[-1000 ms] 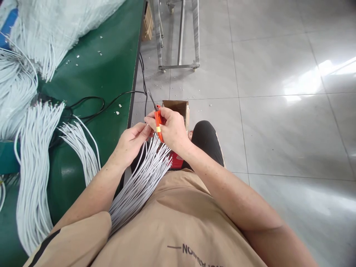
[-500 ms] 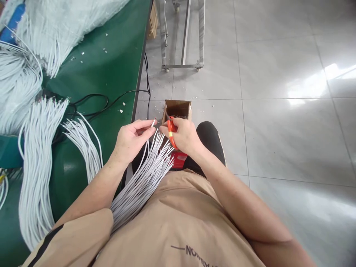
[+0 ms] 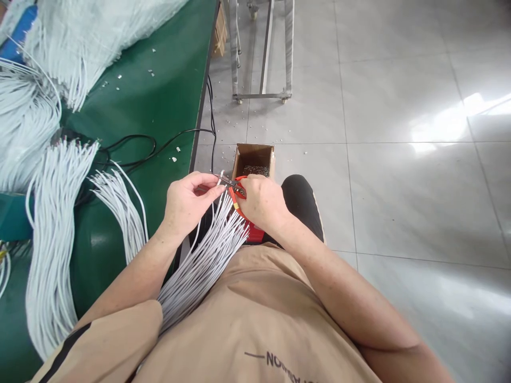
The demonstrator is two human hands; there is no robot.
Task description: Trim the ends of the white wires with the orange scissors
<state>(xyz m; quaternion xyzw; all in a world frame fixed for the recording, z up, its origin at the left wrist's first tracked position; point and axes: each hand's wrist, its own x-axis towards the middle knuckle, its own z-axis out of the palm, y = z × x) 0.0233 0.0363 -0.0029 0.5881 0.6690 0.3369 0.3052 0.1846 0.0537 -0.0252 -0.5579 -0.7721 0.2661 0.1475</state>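
Between thumb and fingers, my left hand (image 3: 187,202) pinches one white cable (image 3: 213,208) near its upper end. My right hand (image 3: 263,199) is closed around red-handled pliers (image 3: 236,200), which look like wire cutters or strippers. Their dark jaws point left and reach the cable end at my left fingertips; whether they have closed on it I cannot tell. Below both hands, a thick bundle of white cables (image 3: 203,260) lies across my lap, its cut ends fanned toward the pliers.
A cardboard box (image 3: 273,157) with small scraps inside stands on the floor beyond my hands. On the green table (image 3: 167,106) to the left lie more white cable bundles (image 3: 51,239), a black cord (image 3: 139,137) and white bits. A metal frame on casters (image 3: 263,94) stands farther ahead.
My right hand has turned the pliers so their jaws now point left, up to the cable end. My left hand stays nearly in place, still pinching the cable.
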